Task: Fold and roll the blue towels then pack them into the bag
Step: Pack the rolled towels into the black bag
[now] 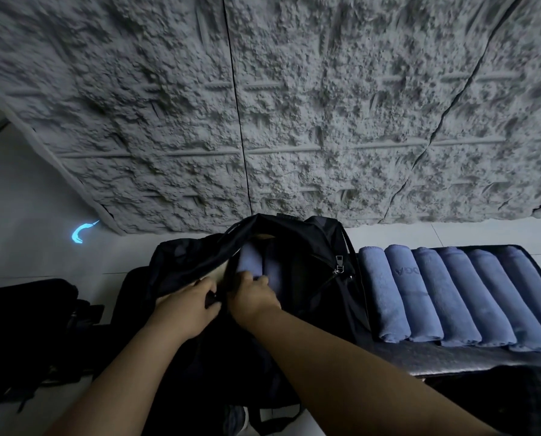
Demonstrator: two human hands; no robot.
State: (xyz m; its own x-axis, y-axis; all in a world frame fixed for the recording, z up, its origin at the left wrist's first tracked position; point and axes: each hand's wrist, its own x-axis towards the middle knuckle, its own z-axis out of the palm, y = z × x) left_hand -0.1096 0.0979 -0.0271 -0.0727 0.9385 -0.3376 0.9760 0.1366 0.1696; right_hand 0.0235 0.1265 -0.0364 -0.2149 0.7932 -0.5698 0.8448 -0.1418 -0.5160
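Forearms: both reach from the bottom edge up into the bag's mouth, nearest the camera.
Left hand [189, 305]: fingers curl over the near-left lip of the bag [181, 262], gripping the dark edge and pulling the opening wide.
Right hand [251, 297]: fingers bend round the lower end of a rolled towel [251, 261] inside the bag, pinching it against a second roll just to its right.
Step, as I judge it: seating a roll upright in the main compartment.
Doing it well: keep the left pull steady so the mouth stays open; push the roll down along its length, not across, so the wrap does not loosen; press it tight to its neighbour to leave room for the rest.
Risk: the roll's free edge may catch on the zip [338, 265] or unwind if dragged sideways.
Towel look: dull blue, soft terry, tightly rolled; dim light mutes the colour.
Waiting rolls [451, 294]: six lie side by side, touching, on a dark bench [420, 357] right of the bag; one bears faint lettering.
Progress: packing looks early, most rolls are outside.
Surroundings: rough grey wall [294, 105] behind, pale tiled floor [27, 199], another dark bundle [23, 325] at left.
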